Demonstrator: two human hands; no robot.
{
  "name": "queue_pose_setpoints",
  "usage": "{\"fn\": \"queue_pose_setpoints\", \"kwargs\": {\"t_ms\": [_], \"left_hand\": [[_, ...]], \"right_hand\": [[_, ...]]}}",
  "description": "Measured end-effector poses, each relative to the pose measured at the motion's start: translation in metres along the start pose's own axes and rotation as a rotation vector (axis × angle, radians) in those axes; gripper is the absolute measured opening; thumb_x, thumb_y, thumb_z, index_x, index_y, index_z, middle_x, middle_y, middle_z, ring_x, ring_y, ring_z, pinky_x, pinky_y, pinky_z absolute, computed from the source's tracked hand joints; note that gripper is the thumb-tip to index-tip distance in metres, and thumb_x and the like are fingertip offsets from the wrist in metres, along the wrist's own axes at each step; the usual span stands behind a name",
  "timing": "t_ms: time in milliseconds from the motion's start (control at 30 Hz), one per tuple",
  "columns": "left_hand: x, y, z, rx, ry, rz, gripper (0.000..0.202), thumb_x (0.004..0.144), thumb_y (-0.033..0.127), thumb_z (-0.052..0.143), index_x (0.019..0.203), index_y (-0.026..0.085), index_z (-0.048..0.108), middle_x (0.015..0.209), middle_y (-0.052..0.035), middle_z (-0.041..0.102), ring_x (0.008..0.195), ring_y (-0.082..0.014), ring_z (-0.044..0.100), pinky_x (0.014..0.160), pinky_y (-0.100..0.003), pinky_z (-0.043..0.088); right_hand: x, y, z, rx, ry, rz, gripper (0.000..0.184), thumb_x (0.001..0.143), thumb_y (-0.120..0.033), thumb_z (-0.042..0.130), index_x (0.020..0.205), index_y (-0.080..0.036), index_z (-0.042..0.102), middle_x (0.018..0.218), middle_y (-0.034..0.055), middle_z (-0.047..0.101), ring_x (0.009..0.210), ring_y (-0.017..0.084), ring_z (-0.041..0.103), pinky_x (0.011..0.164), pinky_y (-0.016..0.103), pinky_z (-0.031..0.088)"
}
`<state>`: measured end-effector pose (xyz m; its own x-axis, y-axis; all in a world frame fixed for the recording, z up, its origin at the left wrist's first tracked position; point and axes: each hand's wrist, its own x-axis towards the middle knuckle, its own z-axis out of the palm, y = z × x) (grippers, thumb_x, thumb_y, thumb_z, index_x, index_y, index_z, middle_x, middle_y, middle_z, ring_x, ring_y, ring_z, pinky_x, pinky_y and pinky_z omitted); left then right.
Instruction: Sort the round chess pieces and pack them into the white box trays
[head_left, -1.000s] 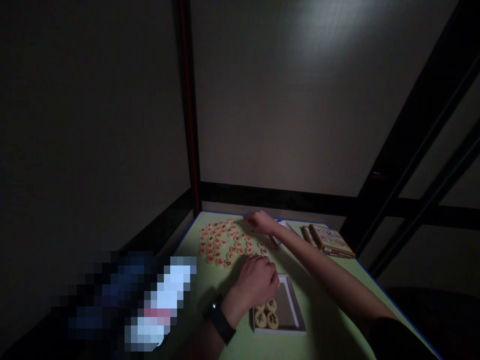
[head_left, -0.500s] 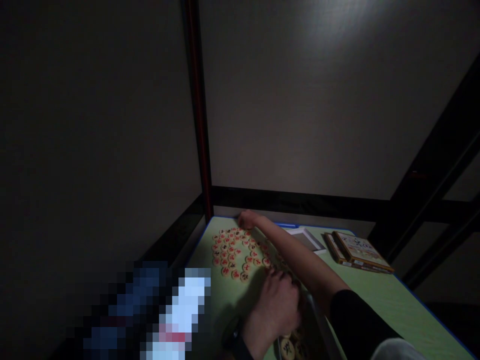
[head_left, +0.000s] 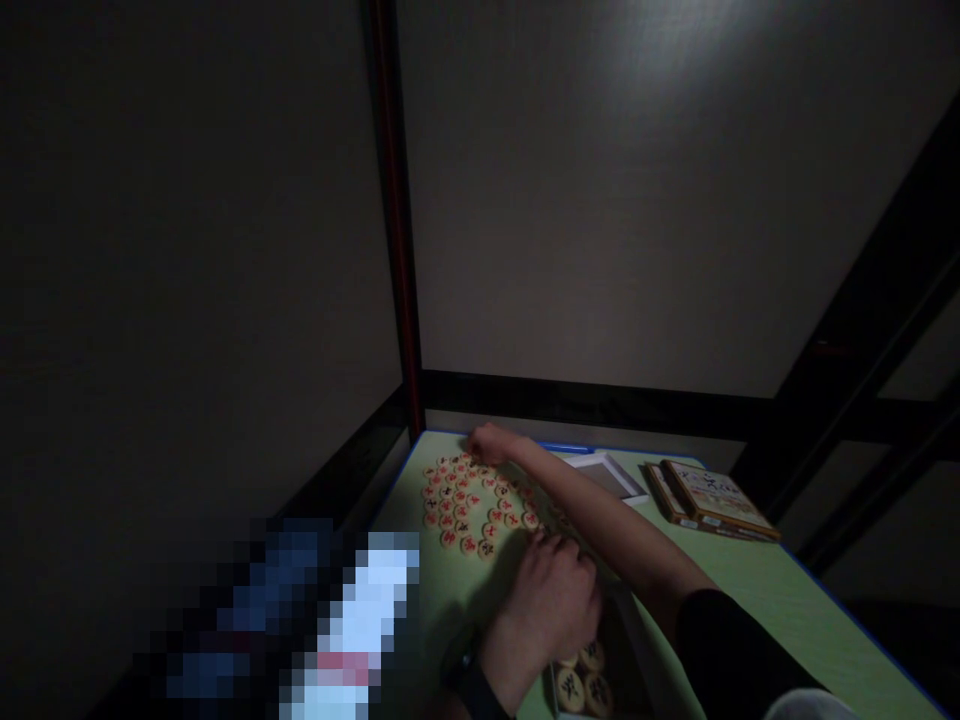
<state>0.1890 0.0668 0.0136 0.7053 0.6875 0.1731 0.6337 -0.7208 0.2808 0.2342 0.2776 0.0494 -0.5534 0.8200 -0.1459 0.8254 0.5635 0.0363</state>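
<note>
Round xiangqi pieces (head_left: 459,495) with red or black characters lie in a spread on the green table (head_left: 450,600). My right hand (head_left: 491,443) reaches across to the far edge of the spread, fingers curled down at the pieces there; what they hold is hidden. Closer in, my left hand (head_left: 551,590), with a dark watch on its wrist, bends its fingers down at the near right side of the spread. Its fingertips are largely out of sight. Below that hand, an open box (head_left: 641,640) contains several larger black-marked pieces (head_left: 571,688).
A shallow white tray or lid (head_left: 634,487) lies beyond my right forearm. Flat printed boxes (head_left: 724,500) are stacked at the table's right. A blue stick-like item (head_left: 566,449) lies along the back edge. Walls (head_left: 600,200) close in the far and left sides.
My right hand has shifted slightly left along the far edge of the pieces. The left hand has hardly moved, and more pieces show in the box beneath it.
</note>
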Motion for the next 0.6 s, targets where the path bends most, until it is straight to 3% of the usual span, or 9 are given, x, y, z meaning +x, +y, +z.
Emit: {"fn": "queue_pose_setpoints", "kwargs": {"t_ms": [333, 467, 567, 600], "left_hand": [[0.003, -0.005, 0.003, 0.016, 0.093, 0.015, 0.027, 0.091, 0.021, 0.046, 0.098, 0.013, 0.071, 0.103, -0.0134, 0.070, 0.107, -0.0280, 0.063, 0.106, -0.049, 0.045], [0.007, -0.004, -0.001, -0.008, 0.169, -0.089, 0.027, 0.091, 0.017, 0.044, 0.098, 0.012, 0.069, 0.105, -0.0136, 0.069, 0.107, -0.0274, 0.062, 0.103, -0.045, 0.046], [0.011, -0.007, -0.002, -0.082, 0.261, -0.228, 0.028, 0.093, 0.016, 0.041, 0.099, 0.014, 0.069, 0.103, -0.0134, 0.070, 0.104, -0.0268, 0.064, 0.096, -0.042, 0.049], [0.013, -0.010, -0.003, -0.138, 0.302, -0.275, 0.029, 0.094, 0.017, 0.040, 0.101, 0.014, 0.068, 0.102, -0.0133, 0.070, 0.102, -0.0265, 0.065, 0.093, -0.041, 0.050]], "right_hand": [[-0.022, -0.001, 0.003, 0.048, 0.140, 0.056, 0.037, 0.080, -0.013, 0.064, 0.117, -0.014, 0.065, 0.113, 0.0165, 0.072, 0.098, 0.026, 0.068, 0.073, 0.027, 0.045], [-0.063, 0.011, 0.001, 0.096, 0.247, 0.034, 0.038, 0.088, -0.012, 0.054, 0.125, -0.013, 0.059, 0.113, 0.0150, 0.071, 0.099, 0.022, 0.067, 0.080, 0.026, 0.045], [-0.111, 0.020, 0.011, 0.143, 0.330, 0.032, 0.038, 0.091, -0.014, 0.051, 0.129, -0.013, 0.054, 0.114, 0.0142, 0.069, 0.099, 0.021, 0.065, 0.082, 0.027, 0.046], [-0.130, 0.022, 0.017, 0.222, 0.421, 0.017, 0.037, 0.090, -0.015, 0.053, 0.126, -0.013, 0.056, 0.112, 0.0140, 0.069, 0.098, 0.021, 0.065, 0.082, 0.029, 0.047]]}}
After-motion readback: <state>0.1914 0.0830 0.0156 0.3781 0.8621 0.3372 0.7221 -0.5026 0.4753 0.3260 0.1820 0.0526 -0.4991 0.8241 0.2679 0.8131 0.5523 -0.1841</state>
